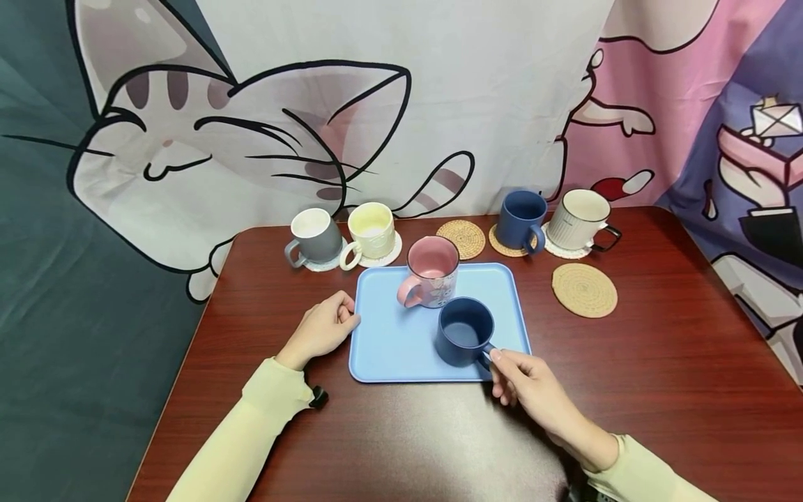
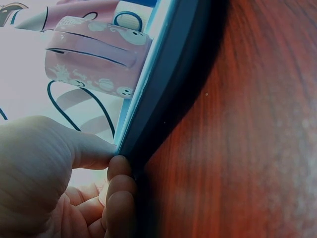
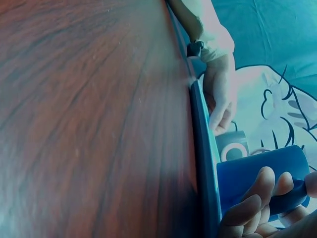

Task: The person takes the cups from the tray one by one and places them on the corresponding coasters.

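Note:
My left hand [image 1: 321, 329] pinches the left rim of a light blue tray [image 1: 389, 348]. In the left wrist view its thumb [image 2: 94, 148] lies on top of the rim and the curled fingers are against the outer side. On the front right part of the tray stands a low navy mug [image 1: 456, 352], upright. My right hand [image 1: 533, 390] pinches this mug's handle between thumb and fingers, as the right wrist view also shows the navy mug [image 3: 257, 168]. Behind it on the tray is a pink mug [image 1: 442, 287] with pale printed figures, its handle pointing left.
Along the back stand a grey mug [image 1: 318, 240] and a pale yellow mug [image 1: 376, 240] on white coasters, a blue mug [image 1: 521, 219] on a woven coaster, and a white mug [image 1: 577, 219] with a black handle. Two woven coasters [image 1: 461, 239] [image 1: 585, 290] lie bare.

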`<state>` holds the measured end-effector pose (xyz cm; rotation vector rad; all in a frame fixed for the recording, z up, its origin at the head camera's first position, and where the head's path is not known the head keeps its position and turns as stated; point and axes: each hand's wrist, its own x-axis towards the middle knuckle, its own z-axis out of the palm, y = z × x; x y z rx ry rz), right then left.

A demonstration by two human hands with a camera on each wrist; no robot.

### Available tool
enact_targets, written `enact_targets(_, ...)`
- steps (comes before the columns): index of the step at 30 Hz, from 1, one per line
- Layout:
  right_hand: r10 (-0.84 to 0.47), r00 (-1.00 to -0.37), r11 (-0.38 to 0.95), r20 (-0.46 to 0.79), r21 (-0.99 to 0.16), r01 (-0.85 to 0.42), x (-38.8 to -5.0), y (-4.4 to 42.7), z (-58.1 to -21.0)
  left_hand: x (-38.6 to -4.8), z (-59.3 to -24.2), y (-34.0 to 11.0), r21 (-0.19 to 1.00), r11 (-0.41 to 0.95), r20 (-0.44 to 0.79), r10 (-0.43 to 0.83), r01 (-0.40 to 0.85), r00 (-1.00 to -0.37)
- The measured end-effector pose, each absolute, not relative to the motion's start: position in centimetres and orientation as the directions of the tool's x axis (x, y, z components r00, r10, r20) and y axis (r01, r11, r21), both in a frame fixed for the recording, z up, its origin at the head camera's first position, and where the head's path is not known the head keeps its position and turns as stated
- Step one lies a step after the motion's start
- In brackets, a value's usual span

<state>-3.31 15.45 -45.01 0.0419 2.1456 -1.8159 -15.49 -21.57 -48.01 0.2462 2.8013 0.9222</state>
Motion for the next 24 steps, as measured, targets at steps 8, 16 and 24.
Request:
enact_targets(8,-0.153,-0.963,0.195,-0.220,-0.962,0.189,-3.6,17.3,-44.5,-15.5,-48.0,-21.6,0.603,0.791,-0.119,0.217,0.103,-0.969)
enact_targets(16,-0.084,-0.986,0.212,-0.146,-0.969,0.126,-4.6,19.9,-43.7,-15.5,-48.0,-21.6,0.599,0.793,-0.113,0.220,0.110,-0.969)
enact_targets(24,0.001,-0.992,0.167,-0.129,-0.978,0.128,-5.5,23.0,-43.6,-15.5,-48.1,-21.6,0.602,0.791,-0.115,0.222,0.110,-0.968)
